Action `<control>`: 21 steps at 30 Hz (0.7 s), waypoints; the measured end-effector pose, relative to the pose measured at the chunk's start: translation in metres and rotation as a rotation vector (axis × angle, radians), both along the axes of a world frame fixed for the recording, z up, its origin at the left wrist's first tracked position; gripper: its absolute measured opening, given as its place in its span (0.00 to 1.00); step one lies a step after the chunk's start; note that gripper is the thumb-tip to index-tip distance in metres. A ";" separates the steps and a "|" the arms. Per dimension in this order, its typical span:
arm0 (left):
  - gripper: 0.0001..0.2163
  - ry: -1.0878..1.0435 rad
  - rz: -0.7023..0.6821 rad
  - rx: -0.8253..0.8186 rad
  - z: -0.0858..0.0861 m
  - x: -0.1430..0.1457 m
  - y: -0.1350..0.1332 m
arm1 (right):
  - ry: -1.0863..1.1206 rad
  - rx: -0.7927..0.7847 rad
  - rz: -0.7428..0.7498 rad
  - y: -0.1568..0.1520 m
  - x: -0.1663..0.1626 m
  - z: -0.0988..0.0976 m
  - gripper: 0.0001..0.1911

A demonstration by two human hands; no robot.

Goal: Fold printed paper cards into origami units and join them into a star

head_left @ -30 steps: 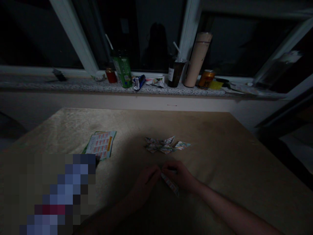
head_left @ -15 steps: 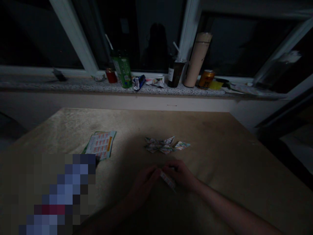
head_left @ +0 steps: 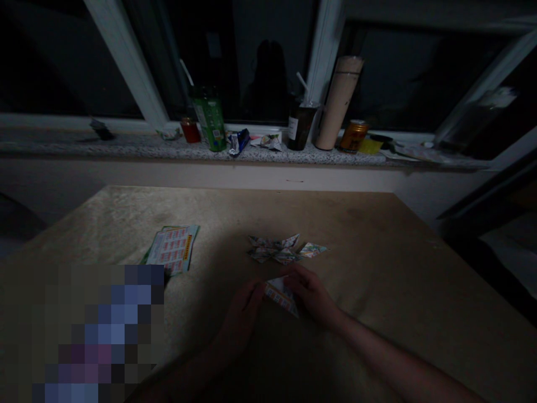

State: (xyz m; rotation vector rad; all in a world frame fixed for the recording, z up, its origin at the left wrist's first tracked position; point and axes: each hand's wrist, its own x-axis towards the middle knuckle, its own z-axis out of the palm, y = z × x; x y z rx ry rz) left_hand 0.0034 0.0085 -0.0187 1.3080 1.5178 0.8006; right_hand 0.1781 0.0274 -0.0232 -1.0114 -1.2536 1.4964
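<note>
A small triangle of folded white paper printed with red-and-blue blocks along its lower edge [head_left: 280, 299] is held between two bare hands just below and right of the frame's centre, one point angled down to the right. The left hand [head_left: 244, 308], to its left and deep in shadow, has its fingers drawn narrowly together at the paper's left corner. The right hand [head_left: 309, 292], at its upper right, grips it with curled fingers and thumb pressed over the paper's pale upper face. Just above the hands, near the middle of the frame, lies a cluster of pointed, multicoloured folded-paper pieces [head_left: 274, 254], the rightmost a diamond shape pointing right. Well apart at centre left rests a small stack of flat rectangular pale-blue and white cards with red print and a yellow strip [head_left: 172, 250]. All these paper things are on a wide, tan-brown table [head_left: 356, 235]. Along the upper part of the frame, a speckled grey stone windowsill [head_left: 260, 155] bears a tall green container with a white straw [head_left: 213, 126], a dark drink cup with a white straw [head_left: 300, 131], a tall pale-pink cylindrical bottle [head_left: 337, 109] and a short orange-gold can [head_left: 353, 137].
</note>
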 end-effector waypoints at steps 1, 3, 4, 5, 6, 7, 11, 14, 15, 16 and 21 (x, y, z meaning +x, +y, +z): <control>0.18 0.001 0.005 0.009 0.000 0.000 0.000 | 0.010 -0.016 0.005 0.000 0.000 0.000 0.16; 0.17 0.001 0.001 0.036 0.001 0.000 0.001 | 0.020 -0.030 0.012 -0.002 -0.001 -0.001 0.18; 0.16 -0.008 -0.015 0.049 0.002 0.000 0.001 | 0.024 -0.030 0.005 -0.002 -0.002 -0.001 0.18; 0.16 -0.030 -0.047 0.060 0.004 0.000 0.002 | 0.028 -0.031 -0.008 -0.003 -0.003 -0.002 0.19; 0.15 -0.066 -0.092 0.070 0.006 0.000 0.002 | 0.030 -0.031 -0.022 -0.004 -0.003 -0.002 0.19; 0.14 -0.114 -0.141 0.078 0.007 0.001 0.002 | 0.029 -0.028 -0.032 -0.004 -0.004 -0.002 0.18; 0.13 -0.236 -0.257 0.121 0.008 0.004 0.003 | -0.011 0.006 -0.026 -0.004 -0.004 0.000 0.18; 0.15 -0.199 -0.255 0.147 0.005 0.005 0.004 | -0.037 0.040 -0.009 -0.004 -0.004 0.002 0.17; 0.15 -0.196 -0.253 0.162 0.004 0.005 0.005 | -0.044 0.049 -0.004 -0.005 -0.005 0.002 0.17; 0.15 -0.202 -0.257 0.183 0.004 0.004 0.005 | -0.055 0.059 0.000 -0.005 -0.005 0.003 0.16; 0.15 -0.238 -0.298 0.257 0.007 0.004 0.005 | -0.108 0.115 0.026 -0.007 -0.006 0.004 0.16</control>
